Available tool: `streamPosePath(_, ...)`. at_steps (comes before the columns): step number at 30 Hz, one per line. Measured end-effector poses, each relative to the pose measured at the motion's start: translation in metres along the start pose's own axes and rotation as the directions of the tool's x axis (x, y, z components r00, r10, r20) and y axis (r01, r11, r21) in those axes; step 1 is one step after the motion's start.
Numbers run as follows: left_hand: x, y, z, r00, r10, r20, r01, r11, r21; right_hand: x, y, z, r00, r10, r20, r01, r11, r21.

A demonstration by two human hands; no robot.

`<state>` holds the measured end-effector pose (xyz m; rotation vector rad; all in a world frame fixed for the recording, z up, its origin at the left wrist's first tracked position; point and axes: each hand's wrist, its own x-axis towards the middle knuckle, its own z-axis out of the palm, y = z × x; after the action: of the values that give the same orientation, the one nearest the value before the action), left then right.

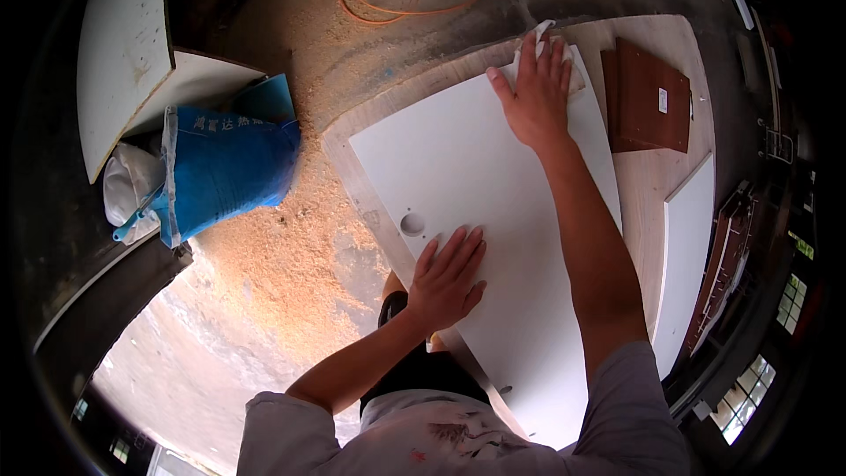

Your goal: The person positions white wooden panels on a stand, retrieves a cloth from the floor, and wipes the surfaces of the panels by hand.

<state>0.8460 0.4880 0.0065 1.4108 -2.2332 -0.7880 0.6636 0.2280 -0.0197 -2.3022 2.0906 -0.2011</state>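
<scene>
A large white panel [520, 256] lies flat in front of me on a pale wood-grain board [648, 178]. It has a round hinge-cup recess [412, 224] near its left edge. My left hand [448, 280] rests on the panel just below that recess, fingers stretched out and nothing in them. At the panel's far end, my right hand [538, 92] presses a crumpled white cloth [545, 26] against the surface. Parts of the cloth stick out past the fingertips and beside the fingers; the rest is hidden beneath the hand.
Reddish-brown panels [652, 101] and a narrow white panel [687, 238] lie to the right. On the left, a blue sack [233, 167] stands against leaning white boards [128, 53]. Sawdust [304, 238] covers the floor, and an orange hose [374, 18] lies coiled at the far side.
</scene>
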Motion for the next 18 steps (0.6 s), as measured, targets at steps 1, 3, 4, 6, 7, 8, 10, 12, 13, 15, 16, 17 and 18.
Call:
streamPosePath(1,-0.002,-0.004,0.0,1.0,-0.022,-0.005,0.022,1.0,-0.005,-0.02,-0.05,-0.001,0.989,-0.133,0.072,0.127,0.989,0.074)
streamPosePath(3,-0.005,-0.009,0.003,0.998,-0.038,0.051,0.04,0.998,-0.038,-0.065,-0.148,-0.007,0.917,-0.371,0.148,0.33,0.912,0.242)
streamPosePath(4,-0.006,-0.01,0.003,0.996,-0.035,0.081,0.04,0.997,-0.059,-0.078,-0.174,-0.008,0.866,-0.476,0.152,0.408,0.848,0.338)
streamPosePath(6,-0.005,-0.012,0.002,0.999,-0.032,0.037,0.036,0.991,-0.128,-0.076,-0.169,-0.009,0.854,-0.5,0.141,0.425,0.828,0.365)
streamPosePath(7,-0.004,-0.012,-0.002,0.999,-0.03,0.042,0.034,0.995,-0.098,-0.07,-0.163,-0.007,0.848,-0.512,0.135,0.433,0.817,0.381)
streamPosePath(8,-0.006,-0.01,-0.005,0.998,-0.036,0.042,0.038,0.997,-0.066,-0.052,-0.133,-0.003,0.905,-0.416,0.095,0.383,0.89,0.247)
streamPosePath(10,-0.002,-0.005,-0.004,0.999,-0.027,0.021,0.028,0.997,-0.068,-0.013,-0.029,0.002,0.994,-0.097,0.054,0.096,0.995,0.011)
streamPosePath(12,0.0,0.0,0.0,1.0,-0.007,0.002,0.007,0.997,-0.081,0.008,0.052,-0.002,0.979,0.194,0.061,-0.195,0.98,0.025)
streamPosePath(13,0.0,0.0,0.0,1.0,-0.011,0.014,0.012,0.997,-0.081,0.01,0.046,0.001,0.977,0.21,0.043,-0.21,0.978,-0.005)
streamPosePath(15,0.002,0.002,-0.001,0.999,-0.029,0.034,0.031,0.997,-0.076,0.002,-0.005,0.014,0.997,0.069,-0.024,-0.071,0.995,-0.07)
streamPosePath(16,-0.001,-0.005,0.001,0.994,-0.065,0.086,0.073,0.993,-0.091,-0.016,-0.072,0.011,0.984,-0.176,-0.01,0.175,0.984,-0.004)
streamPosePath(17,-0.005,-0.011,0.004,0.987,-0.087,0.138,0.103,0.988,-0.113,-0.041,-0.135,-0.003,0.925,-0.37,0.088,0.351,0.92,0.176)
streamPosePath(18,-0.008,-0.009,0.005,0.977,-0.084,0.197,0.114,0.983,-0.142,-0.065,-0.17,-0.004,0.85,-0.518,0.099,0.465,0.825,0.322)
